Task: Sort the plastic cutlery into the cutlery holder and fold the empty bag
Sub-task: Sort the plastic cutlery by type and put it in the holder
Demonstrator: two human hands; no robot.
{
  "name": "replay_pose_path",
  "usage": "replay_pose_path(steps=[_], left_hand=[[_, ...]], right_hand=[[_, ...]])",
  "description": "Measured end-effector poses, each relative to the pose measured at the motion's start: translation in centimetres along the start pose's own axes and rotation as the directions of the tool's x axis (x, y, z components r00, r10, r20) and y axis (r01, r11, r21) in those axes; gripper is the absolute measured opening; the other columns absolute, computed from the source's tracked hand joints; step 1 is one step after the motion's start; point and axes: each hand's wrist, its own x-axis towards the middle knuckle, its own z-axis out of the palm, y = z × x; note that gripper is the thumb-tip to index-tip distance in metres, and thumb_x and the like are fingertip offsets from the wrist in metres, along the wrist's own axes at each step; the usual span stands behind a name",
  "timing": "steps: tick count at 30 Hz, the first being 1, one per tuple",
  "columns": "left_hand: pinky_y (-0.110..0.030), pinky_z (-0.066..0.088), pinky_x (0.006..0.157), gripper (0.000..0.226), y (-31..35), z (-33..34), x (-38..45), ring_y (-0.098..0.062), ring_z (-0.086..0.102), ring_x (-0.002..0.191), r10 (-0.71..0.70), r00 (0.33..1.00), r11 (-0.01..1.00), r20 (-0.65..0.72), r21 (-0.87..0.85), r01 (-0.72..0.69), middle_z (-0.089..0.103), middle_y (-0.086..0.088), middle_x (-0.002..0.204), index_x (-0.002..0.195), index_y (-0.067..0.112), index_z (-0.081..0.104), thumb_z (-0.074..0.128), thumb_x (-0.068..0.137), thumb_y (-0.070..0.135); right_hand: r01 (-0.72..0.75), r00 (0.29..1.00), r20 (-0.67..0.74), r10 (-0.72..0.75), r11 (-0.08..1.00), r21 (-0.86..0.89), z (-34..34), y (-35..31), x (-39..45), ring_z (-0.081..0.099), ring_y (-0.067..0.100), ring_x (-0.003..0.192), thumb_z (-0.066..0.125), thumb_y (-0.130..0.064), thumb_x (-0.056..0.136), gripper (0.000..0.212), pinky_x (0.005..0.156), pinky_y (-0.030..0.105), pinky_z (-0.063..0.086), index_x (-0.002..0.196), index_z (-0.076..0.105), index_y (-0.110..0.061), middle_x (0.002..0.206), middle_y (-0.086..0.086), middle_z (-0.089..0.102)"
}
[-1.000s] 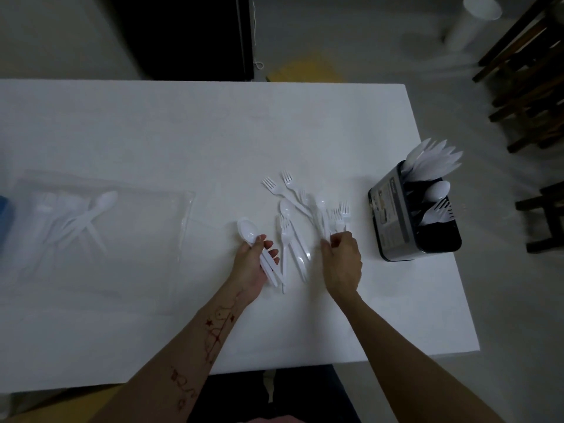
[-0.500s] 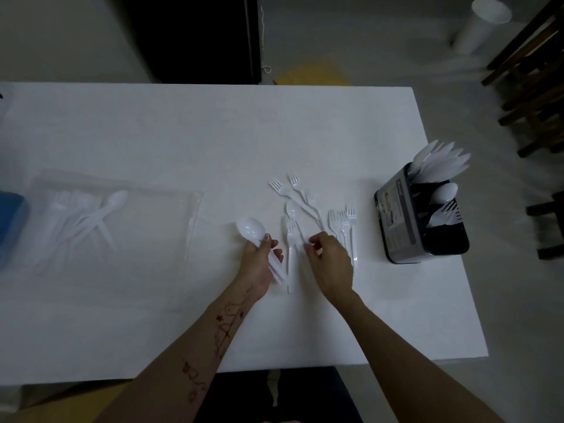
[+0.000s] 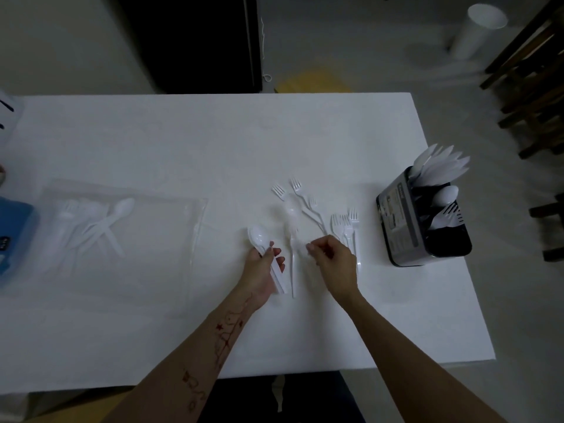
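Fingers (image 3: 268, 254) of left hand (image 3: 259, 270) gripping spoons (image 3: 259, 236), right hand (image 3: 334, 259) curled

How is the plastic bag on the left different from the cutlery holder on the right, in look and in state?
The plastic bag is clear and lies flat on the table; the cutlery holder is dark, boxy and stands upright. In the bag the cutlery lies flat and loose; in the holder the pieces stand upright in separate compartments, heads above the rim. Neither hand touches the bag or the holder. Both contain white plastic cutlery.
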Motion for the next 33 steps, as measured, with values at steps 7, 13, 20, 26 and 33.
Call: replay_pose_path(steps=[7,13,20,26,33], left_hand=[[-0.033,0.052,0.065,0.041,0.9,1.3,-0.6,-0.018,0.065,0.088,-0.041,0.998,0.999,0.053,-0.026,0.042,0.064,-0.005,0.103,0.113,0.012,0.053,0.041,0.097,0.048],[-0.032,0.049,0.081,0.012,0.4,1.2,0.0,-0.018,0.054,0.075,0.039,0.999,0.998,-0.020,-0.044,-0.040,0.055,-0.003,0.080,0.091,0.011,0.053,0.048,0.099,0.018],[-0.030,0.048,0.079,0.011,0.4,0.2,0.4,-0.016,0.051,0.071,0.024,0.998,0.995,-0.065,-0.091,-0.030,0.051,-0.003,0.080,0.091,0.012,0.053,0.048,0.099,0.018],[-0.031,0.049,0.083,0.007,0.4,0.3,0.2,-0.017,0.051,0.071,0.001,0.999,0.994,-0.044,-0.111,-0.006,0.051,-0.004,0.080,0.090,0.009,0.055,0.051,0.096,0.009],[-0.028,0.048,0.085,0.013,2.1,3.2,-0.6,-0.017,0.055,0.079,0.045,0.994,0.998,0.095,-0.042,-0.042,0.054,-0.006,0.085,0.095,0.007,0.055,0.044,0.098,0.003]], right_hand=[[-0.219,0.903,0.396,0.166,0.971,0.091,-0.2,-0.5,-1.2,0.058,0.007,0.061,0.077,-0.025,0.082,0.013,0.048,0.018,0.041,0.085,0.075,-0.012,0.074,-0.001,0.071],[-0.138,0.990,-0.031,0.134,0.968,-0.209,0.0,0.7,0.3,0.065,0.014,0.079,0.070,-0.044,0.085,0.028,0.069,0.029,0.054,0.092,0.066,-0.017,0.087,-0.001,0.070],[-0.054,0.974,-0.204,-0.101,0.769,-0.636,-1.3,4.5,1.3,0.044,0.040,0.122,0.068,-0.020,0.089,0.054,0.090,0.050,0.049,0.139,0.049,-0.025,0.145,0.008,0.048],[0.114,0.982,-0.052,-0.179,0.798,-0.591,0.6,4.5,0.5,0.044,0.036,0.125,0.060,-0.009,0.094,0.051,0.095,0.046,0.051,0.142,0.049,-0.021,0.146,0.009,0.049],[0.153,0.980,-0.063,-0.190,0.913,-0.378,-2.3,1.8,0.8,0.052,0.022,0.124,0.059,-0.022,0.097,0.039,0.103,0.031,0.044,0.136,0.053,-0.019,0.139,0.004,0.054]])
